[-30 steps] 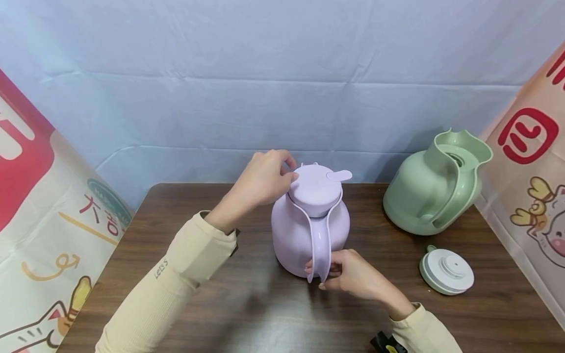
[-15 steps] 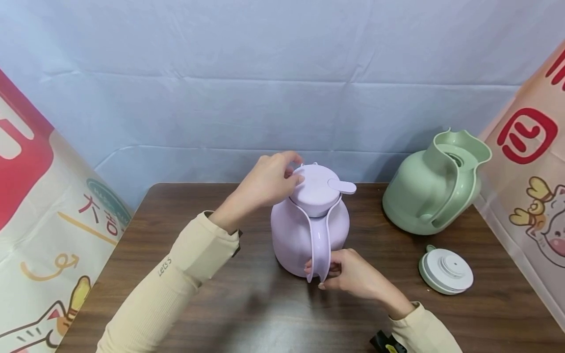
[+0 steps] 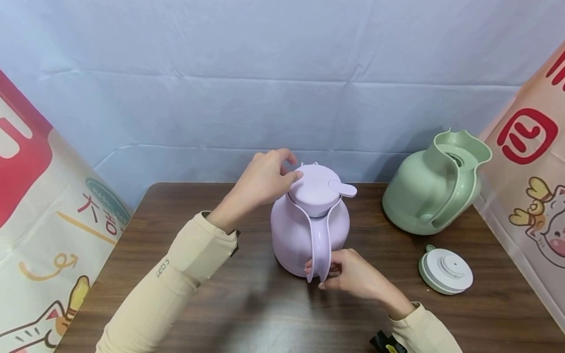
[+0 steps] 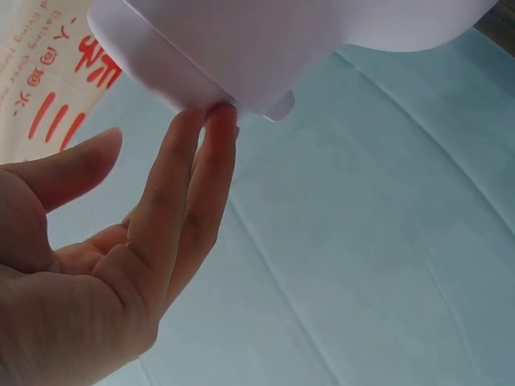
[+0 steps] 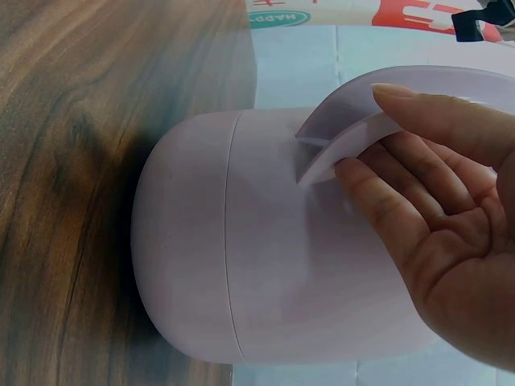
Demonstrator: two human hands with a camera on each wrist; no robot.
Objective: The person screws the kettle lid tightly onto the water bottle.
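Observation:
A lilac thermos jug (image 3: 287, 235) stands upright on the wooden table, handle towards me. Its round lilac lid (image 3: 315, 184) sits in the neck, the lever tab (image 3: 342, 188) pointing right. My left hand (image 3: 269, 176) is at the lid's left side. In the left wrist view two extended fingers (image 4: 170, 169) touch the lid's edge, while the thumb (image 4: 92, 165) is apart from it. Low on the jug, my right hand (image 3: 353, 274) holds the lower end of the handle (image 3: 321, 245), with thumb and fingers about it in the right wrist view.
A green thermos jug (image 3: 412, 191) without a lid stands at the back right. In front of it a green and white lid (image 3: 450, 269) lies underside up. A pale blue cloth (image 3: 265, 98) hangs behind the table (image 3: 185, 299), and printed banners flank both sides.
The lilac lid has turned slightly, its tab swinging towards me. My left hand moved right with it, then drew back a little left. The right hand stays on the handle.

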